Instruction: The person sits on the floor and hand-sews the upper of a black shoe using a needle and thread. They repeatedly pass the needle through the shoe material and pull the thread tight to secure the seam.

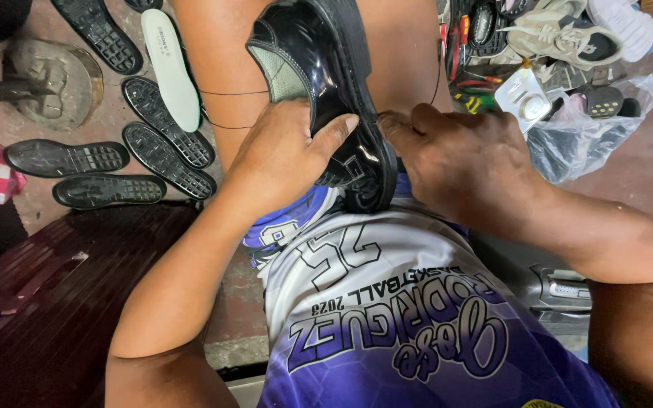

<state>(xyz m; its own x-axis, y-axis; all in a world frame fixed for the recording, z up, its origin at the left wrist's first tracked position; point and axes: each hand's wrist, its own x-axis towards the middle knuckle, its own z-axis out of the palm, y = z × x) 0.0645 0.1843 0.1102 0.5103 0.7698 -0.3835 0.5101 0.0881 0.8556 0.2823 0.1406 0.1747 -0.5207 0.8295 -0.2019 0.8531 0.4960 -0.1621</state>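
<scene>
Setting: a concrete floor (644,174) strewn with black soles (66,157), a white insole (169,66), sneakers (568,34) and a plastic bag (583,136); a dark red bench (47,295) stands at the person's left.

Item: a glossy black shoe (334,83) rests between the knees, heel end down against the shirt (402,317), sole edge turned right.

Left hand (285,155): wrapped around the shoe's upper, thumb pressed along the sole seam.

Right hand (462,162): fingertips pinched together at the sole edge, apparently on a needle or the dark thread (236,93); the tool itself is too small to confirm. The thread runs slack across the left thigh.

Assessment: the work appears to be sole stitching. Good practice, in my judgement: keep the thumb bracing just beside the stitch point, pull the thread taut evenly, and keep the slack clear of the knees.
</scene>
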